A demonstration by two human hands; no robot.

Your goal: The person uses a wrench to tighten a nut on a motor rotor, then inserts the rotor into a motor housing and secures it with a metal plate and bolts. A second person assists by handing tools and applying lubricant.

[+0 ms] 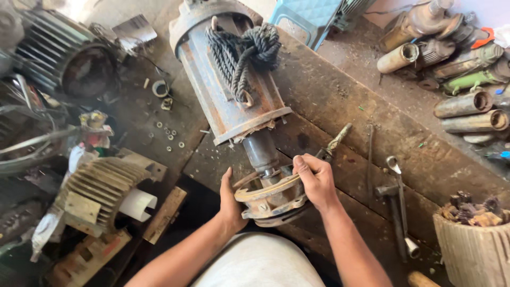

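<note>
A large rusty electric motor body [226,90] lies on a dark wooden bench [345,106], with a coil of dark rope [244,53] on top. Its grey shaft [261,151] points toward me. A round rusty end cover [271,199] sits on the end of the shaft. My left hand [231,204] grips the cover's left rim. My right hand [316,180] holds its upper right rim, thumb over the edge. Behind my right hand a chisel-like metal tool [336,142] lies on the bench.
A hammer and thin metal tools [396,204] lie right of my hands. Rusty pipes and motor parts [462,69] pile at the far right. A finned motor housing [101,186] and another [64,56] lie left, with loose washers [170,133]. A blue stool [305,18] stands behind.
</note>
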